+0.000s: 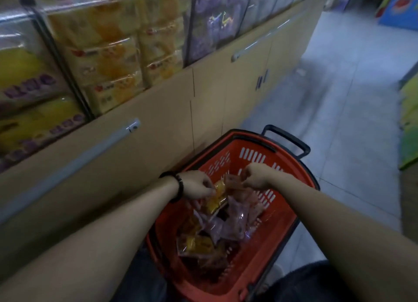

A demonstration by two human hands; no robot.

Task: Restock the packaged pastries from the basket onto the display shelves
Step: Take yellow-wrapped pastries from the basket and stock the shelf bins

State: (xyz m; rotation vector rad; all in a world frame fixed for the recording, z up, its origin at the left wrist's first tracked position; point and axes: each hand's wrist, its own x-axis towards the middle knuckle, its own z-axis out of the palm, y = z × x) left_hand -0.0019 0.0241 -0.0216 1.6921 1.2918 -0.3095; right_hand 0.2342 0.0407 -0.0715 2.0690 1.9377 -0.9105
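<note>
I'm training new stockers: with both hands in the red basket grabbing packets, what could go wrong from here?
1. The left hand pinches a yellow packet and the right hand an orange packet; a pinch hold may slip on the lift.
2. Colours lie mixed in the basket, so a packet could land in the wrong compartment of the display shelves.
</note>
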